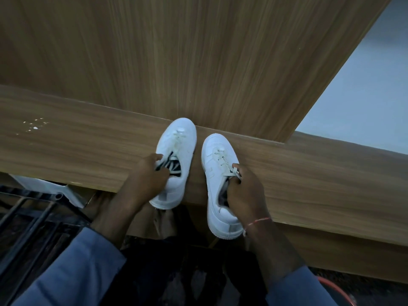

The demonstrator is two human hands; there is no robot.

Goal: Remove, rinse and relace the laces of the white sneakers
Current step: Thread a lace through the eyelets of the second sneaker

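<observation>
Two white sneakers stand side by side on a wooden ledge (309,184), toes pointing away from me and heels hanging over its near edge. My left hand (148,177) grips the left sneaker (178,138) at its collar, fingers curled into the opening beside the black-and-white tongue. My right hand (245,191) grips the right sneaker (215,180) at its opening, with the thumb and fingers around the loose upper ends of its off-white lace (220,156). The left sneaker's lace (176,140) runs through the eyelets near the toe.
A tall wooden panel (198,51) rises right behind the ledge, touching the left toe. A pale wall (364,96) shows at the right. A black metal frame (28,208) and a white object (44,186) sit low at the left; a red hose (335,288) curves at the lower right.
</observation>
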